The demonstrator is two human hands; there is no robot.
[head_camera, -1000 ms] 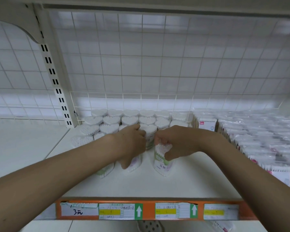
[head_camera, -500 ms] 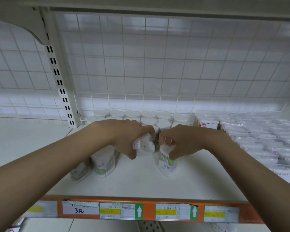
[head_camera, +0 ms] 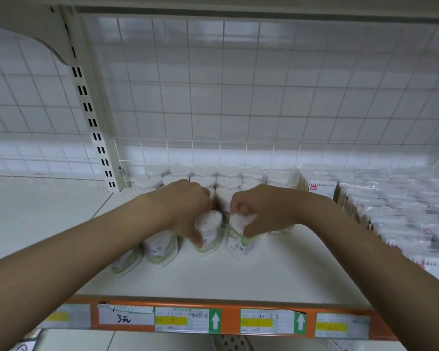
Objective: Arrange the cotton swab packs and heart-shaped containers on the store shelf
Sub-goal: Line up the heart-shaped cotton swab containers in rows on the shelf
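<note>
Several clear heart-shaped containers full of white cotton swabs stand in rows at the back of the white shelf (head_camera: 276, 269). My left hand (head_camera: 185, 206) grips the top of one heart-shaped container (head_camera: 209, 234) in the front row. My right hand (head_camera: 259, 211) grips the top of the neighbouring container (head_camera: 240, 239). Two more containers (head_camera: 162, 247) stand to the left under my left forearm. Flat cotton swab packs (head_camera: 395, 214) in clear wrap fill the right side of the shelf.
A wire grid panel (head_camera: 213, 97) backs the shelf, with a slotted upright post (head_camera: 91, 122) at the left. An orange price rail (head_camera: 228, 320) with labels runs along the front edge. A neighbouring shelf (head_camera: 36, 214) lies to the left.
Both hands have drawn containers forward from the back rows into a front row. The left hand set its container down upright beside the right one.
</note>
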